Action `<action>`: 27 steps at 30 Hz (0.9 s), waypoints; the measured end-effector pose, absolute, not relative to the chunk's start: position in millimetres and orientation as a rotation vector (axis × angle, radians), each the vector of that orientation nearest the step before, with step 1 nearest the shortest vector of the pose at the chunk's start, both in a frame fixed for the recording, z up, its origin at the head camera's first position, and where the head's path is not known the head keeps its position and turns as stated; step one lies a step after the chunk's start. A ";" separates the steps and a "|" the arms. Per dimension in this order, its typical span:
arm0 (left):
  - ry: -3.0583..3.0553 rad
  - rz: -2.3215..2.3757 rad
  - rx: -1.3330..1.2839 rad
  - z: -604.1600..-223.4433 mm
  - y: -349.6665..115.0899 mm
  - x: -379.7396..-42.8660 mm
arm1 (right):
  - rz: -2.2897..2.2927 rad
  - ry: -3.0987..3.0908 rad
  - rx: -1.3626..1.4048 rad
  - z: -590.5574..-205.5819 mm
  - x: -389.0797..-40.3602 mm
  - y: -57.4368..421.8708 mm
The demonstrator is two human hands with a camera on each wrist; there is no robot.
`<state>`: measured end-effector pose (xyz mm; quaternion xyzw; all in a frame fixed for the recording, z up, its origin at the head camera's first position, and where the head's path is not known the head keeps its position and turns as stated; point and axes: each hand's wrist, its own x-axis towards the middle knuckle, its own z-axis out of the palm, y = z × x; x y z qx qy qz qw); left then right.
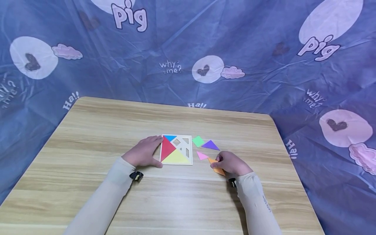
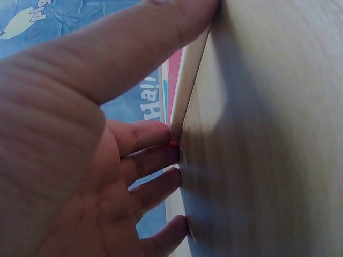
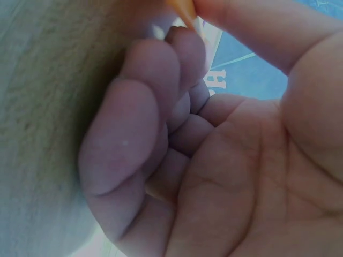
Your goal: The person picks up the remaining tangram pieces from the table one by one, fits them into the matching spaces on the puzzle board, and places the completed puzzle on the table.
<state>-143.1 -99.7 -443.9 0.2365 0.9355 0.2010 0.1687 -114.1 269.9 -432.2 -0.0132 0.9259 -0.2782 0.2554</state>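
Observation:
A white tangram board (image 1: 191, 156) lies on the table, with red (image 1: 168, 148), yellow (image 1: 176, 157) and blue (image 1: 169, 137) triangles set in it. Along its left edge, the left hand (image 1: 146, 150) rests with its thumb spread from its fingers; in the left wrist view the fingertips (image 2: 174, 176) touch the board's side. To the right of the board, the right hand (image 1: 232, 162) pinches an orange tangram piece (image 1: 219, 170) between thumb and curled fingers, low over the table. Only a bit of that orange piece shows in the right wrist view.
Between board and right hand lie a green square (image 1: 198, 141), a purple triangle (image 1: 211, 145) and a pink triangle (image 1: 201, 155). Several unfilled slots show in the board's right part. Beyond the wooden table (image 1: 117, 120) hangs a blue printed cloth (image 1: 176, 39).

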 end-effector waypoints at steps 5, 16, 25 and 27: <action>2.655 0.567 0.647 -447.3 -98.8 -143.5 | -0.750 2.521 -0.020 -432.4 -113.7 269.7; 2.651 0.586 0.637 -448.7 -97.0 -142.1 | -0.775 2.526 0.003 -436.3 -113.6 271.4; 2.649 0.562 0.648 -446.0 -97.3 -140.8 | -0.781 2.534 0.000 -436.4 -115.4 272.5; 2.653 0.563 0.657 -445.3 -97.6 -140.1 | -0.789 2.537 -0.002 -436.5 -116.7 273.1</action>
